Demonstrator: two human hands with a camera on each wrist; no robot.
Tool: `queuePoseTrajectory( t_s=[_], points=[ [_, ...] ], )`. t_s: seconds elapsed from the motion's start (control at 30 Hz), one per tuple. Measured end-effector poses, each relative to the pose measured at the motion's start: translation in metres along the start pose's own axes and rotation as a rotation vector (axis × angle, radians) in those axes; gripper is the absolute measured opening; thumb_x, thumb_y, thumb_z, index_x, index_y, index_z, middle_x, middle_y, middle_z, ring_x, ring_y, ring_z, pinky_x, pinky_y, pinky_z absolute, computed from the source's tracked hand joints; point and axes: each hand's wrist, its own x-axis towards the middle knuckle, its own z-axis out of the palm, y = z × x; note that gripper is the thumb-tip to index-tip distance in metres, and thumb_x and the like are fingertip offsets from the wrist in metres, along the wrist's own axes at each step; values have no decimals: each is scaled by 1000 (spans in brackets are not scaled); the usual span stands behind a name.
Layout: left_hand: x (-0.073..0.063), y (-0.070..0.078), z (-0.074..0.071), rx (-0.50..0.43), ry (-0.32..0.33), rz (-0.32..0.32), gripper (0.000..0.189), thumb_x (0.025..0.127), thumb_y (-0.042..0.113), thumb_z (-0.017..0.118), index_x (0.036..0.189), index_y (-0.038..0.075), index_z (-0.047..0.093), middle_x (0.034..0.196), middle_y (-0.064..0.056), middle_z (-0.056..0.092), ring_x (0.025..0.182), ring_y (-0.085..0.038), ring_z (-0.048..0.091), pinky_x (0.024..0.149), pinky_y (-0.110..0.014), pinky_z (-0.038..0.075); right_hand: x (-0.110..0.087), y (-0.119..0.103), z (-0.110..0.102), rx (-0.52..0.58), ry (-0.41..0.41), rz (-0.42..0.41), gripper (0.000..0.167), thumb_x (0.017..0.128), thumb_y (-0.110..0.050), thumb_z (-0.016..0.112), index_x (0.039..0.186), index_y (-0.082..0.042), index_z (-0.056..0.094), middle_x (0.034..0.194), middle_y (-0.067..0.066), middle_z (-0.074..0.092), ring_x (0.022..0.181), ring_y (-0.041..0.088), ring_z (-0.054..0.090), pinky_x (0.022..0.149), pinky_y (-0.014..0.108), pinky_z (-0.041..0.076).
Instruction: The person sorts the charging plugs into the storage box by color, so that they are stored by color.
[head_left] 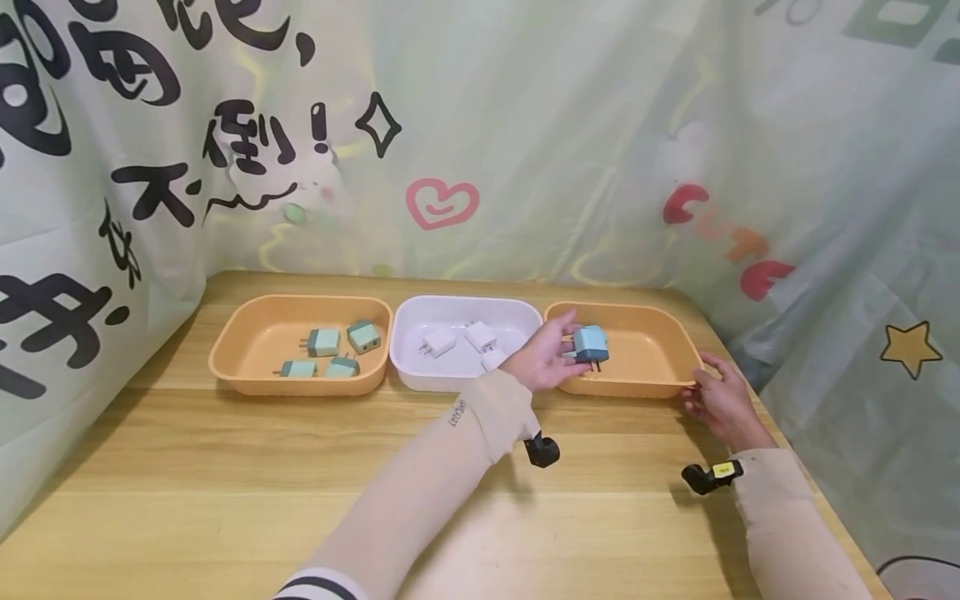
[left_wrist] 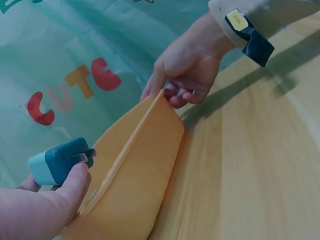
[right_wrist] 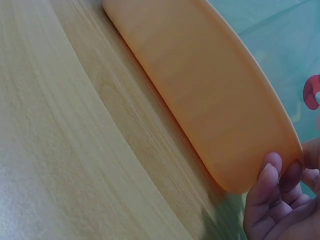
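My left hand [head_left: 551, 354] holds a two-tone blue plug-in charger [head_left: 591, 342] over the left part of the right-hand orange tray [head_left: 652, 346]. In the left wrist view the charger [left_wrist: 60, 161] shows its metal prongs, with the thumb of that hand [left_wrist: 45, 207] alongside; the other fingers are mostly hidden. At the tray's front right corner, my right hand [head_left: 723, 404] pinches the rim. The right wrist view shows the fingers of this hand [right_wrist: 280, 205] against the tray's outer wall [right_wrist: 200, 95].
A white tray [head_left: 420, 379] with white chargers [head_left: 480, 336] stands in the middle, against the right-hand tray. To its left, another orange tray [head_left: 255, 342] holds several pale green-blue chargers [head_left: 324, 342]. A printed curtain [head_left: 525, 167] hangs behind the wooden table [head_left: 225, 483].
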Motion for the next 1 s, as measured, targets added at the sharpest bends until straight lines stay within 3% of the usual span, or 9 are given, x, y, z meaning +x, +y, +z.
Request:
queuePoseTrajectory(
  t_s=[0.27, 0.5, 0.77, 1.0],
  points=[
    [6, -10, 7, -65, -1, 28, 61, 99, 42, 51, 140, -2, 41, 128, -26, 44, 128, -44, 40, 110, -49, 34, -1, 0, 0, 7, -3, -12, 45, 102, -17, 43, 145, -18, 27, 80, -3, 58, 63, 8, 57, 51, 21, 50],
    [10, -19, 11, -136, 19, 32, 70, 99, 43, 50, 146, -5, 30, 136, -32, 37, 133, -44, 34, 113, -52, 26, 0, 0, 0, 2, 2, -6, 46, 102, -16, 43, 146, -19, 27, 80, -2, 58, 63, 9, 57, 52, 21, 50],
    [16, -23, 19, -232, 34, 14, 77, 98, 45, 51, 147, -8, 23, 145, -39, 23, 138, -48, 23, 115, -53, 19, 1, 0, 0, 0, -5, -6, 47, 103, -17, 43, 146, -18, 25, 80, -1, 57, 63, 9, 57, 51, 21, 51],
    [18, -23, 22, -287, 57, -12, 84, 97, 47, 52, 146, -12, 16, 147, -38, 20, 139, -45, 21, 116, -50, 19, 1, -1, 0, -8, -7, -4, 50, 103, -18, 43, 149, -17, 23, 83, 0, 56, 64, 9, 56, 51, 22, 50]
  ],
)
